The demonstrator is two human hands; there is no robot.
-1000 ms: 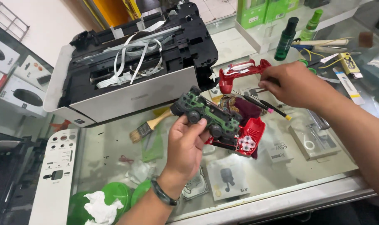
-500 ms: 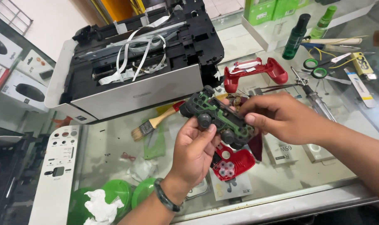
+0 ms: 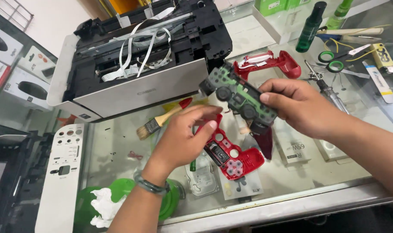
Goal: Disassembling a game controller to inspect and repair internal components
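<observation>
Board (image 3: 239,97) now lifted and passed to right hand (image 3: 302,108), pinched in its fingers, left hand (image 3: 183,138) loosely open just below, red shell (image 3: 231,155) on glass counter (image 3: 291,181), printer (image 3: 136,64) far left.

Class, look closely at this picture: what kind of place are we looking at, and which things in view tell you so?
Probably an electronics repair counter. An opened printer with loose ribbon cables sits on the glass counter, the right hand holds a controller circuit board above its red shell, and scissors lie nearby.
</observation>
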